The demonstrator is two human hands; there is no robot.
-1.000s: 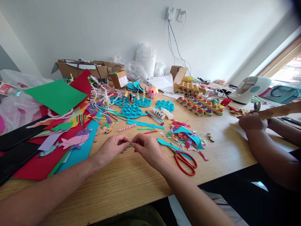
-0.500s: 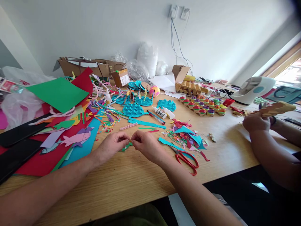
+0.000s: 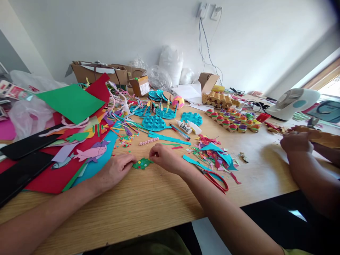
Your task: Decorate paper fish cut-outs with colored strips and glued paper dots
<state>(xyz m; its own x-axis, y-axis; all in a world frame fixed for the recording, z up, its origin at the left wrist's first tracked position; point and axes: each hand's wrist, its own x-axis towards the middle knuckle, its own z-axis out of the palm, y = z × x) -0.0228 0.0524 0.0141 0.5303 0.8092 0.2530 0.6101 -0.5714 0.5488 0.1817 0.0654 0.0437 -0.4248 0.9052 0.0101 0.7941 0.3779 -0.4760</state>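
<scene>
A small green paper fish (image 3: 142,163) with coloured dots lies flat on the wooden table (image 3: 148,205) in front of me. My left hand (image 3: 117,169) rests on the table with its fingers curled and its fingertips on the fish's left end. My right hand (image 3: 166,158) has its fingers bent and pinched at the fish's right end. A short pink twisted strip (image 3: 148,141) lies just beyond the hands.
Red scissors (image 3: 216,180) and paper scraps (image 3: 212,152) lie right of my hand. Coloured sheets (image 3: 71,102) and a pink paper fish (image 3: 91,153) cover the left. Glue bottles (image 3: 186,126), teal discs (image 3: 154,123) and coloured balls (image 3: 231,122) sit beyond. Another person's hand (image 3: 294,141) holds brown card.
Both hands have come down from just above the table, and the green fish now lies flat on it. The left hand has slid back to the left. The view has shifted slightly.
</scene>
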